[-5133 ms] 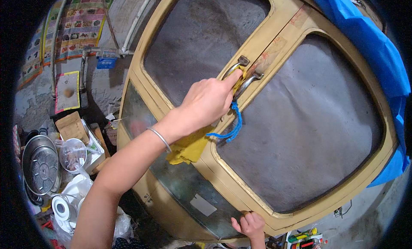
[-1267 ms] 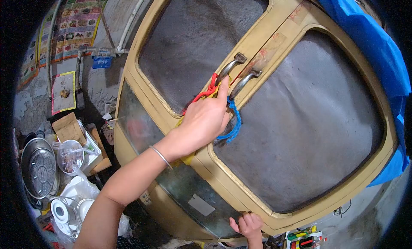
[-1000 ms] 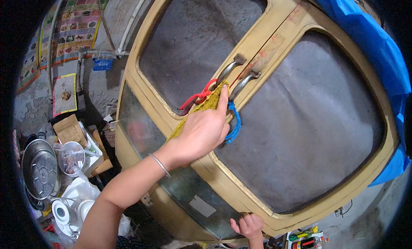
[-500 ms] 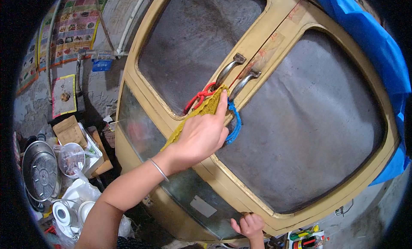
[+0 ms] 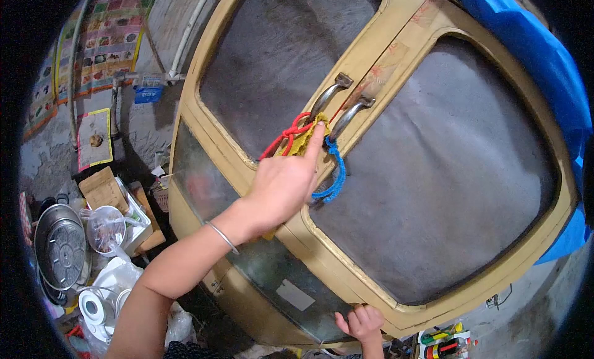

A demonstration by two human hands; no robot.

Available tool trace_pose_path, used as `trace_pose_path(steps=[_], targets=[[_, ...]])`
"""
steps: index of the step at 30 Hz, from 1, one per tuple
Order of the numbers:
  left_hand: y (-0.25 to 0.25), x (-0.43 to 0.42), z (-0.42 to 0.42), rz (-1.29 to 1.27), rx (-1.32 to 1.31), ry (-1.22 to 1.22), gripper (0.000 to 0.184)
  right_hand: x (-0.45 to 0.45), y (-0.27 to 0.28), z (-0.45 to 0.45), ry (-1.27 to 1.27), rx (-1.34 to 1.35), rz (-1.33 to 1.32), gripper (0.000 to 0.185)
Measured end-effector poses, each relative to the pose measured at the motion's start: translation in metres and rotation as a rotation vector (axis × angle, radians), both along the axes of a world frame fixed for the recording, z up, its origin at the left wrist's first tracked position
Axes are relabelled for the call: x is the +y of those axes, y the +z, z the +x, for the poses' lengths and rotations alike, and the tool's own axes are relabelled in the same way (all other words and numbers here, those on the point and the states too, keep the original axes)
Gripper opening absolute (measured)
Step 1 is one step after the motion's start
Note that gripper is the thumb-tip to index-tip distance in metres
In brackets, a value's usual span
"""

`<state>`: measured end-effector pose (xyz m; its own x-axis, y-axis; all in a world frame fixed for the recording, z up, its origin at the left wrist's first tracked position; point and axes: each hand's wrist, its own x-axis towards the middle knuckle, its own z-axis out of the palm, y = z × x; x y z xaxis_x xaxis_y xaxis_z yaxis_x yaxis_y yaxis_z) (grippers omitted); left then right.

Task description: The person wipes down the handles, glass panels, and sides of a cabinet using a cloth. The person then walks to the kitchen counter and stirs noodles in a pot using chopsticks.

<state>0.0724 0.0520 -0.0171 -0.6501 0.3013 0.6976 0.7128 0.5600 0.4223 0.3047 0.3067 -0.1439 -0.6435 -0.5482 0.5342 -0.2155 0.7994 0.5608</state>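
My left hand [image 5: 281, 189], with a metal bangle at the wrist, presses a yellow cloth [image 5: 302, 141] against the cream cabinet [image 5: 278, 90]. Its index finger is stretched along the cloth up to the foot of two metal door handles, the left handle [image 5: 328, 94] and the right handle [image 5: 352, 118]. A red cord [image 5: 289, 134] is tied at the left handle, partly over the cloth. From the right handle hangs a blue cord loop [image 5: 339, 173]. The rest of the cloth is mostly hidden under my hand. My right hand [image 5: 361, 322] is curled over the cabinet's edge, below the right door panel [image 5: 451, 173].
Glass panes [image 5: 272, 272] lie below the doors. Blue sheeting [image 5: 526, 43] drapes the right side. Metal steamer pans [image 5: 62, 247], a clear tub [image 5: 106, 230], cardboard [image 5: 104, 189] and white containers [image 5: 96, 309] crowd the left. Bottles [image 5: 448, 346] stand at the bottom right.
My left hand has shifted slightly left with the cloth, which now shows less. The blue cord has swung down and left, and more of the red cord lies over the cloth. My right hand keeps its place.
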Motion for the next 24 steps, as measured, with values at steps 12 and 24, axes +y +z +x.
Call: trace_pose_path(steps=[12, 24], targets=[[-0.052, 0.005, -0.037, 0.674, 0.342, -0.136, 0.019, 0.001, 0.000, 0.001, 0.021, 0.002, -0.010, 0.045], [0.019, -0.048, -0.054, 0.987, 0.146, -0.299, 0.016, 0.002, -0.003, -0.001, 0.013, 0.002, -0.029, 0.039]])
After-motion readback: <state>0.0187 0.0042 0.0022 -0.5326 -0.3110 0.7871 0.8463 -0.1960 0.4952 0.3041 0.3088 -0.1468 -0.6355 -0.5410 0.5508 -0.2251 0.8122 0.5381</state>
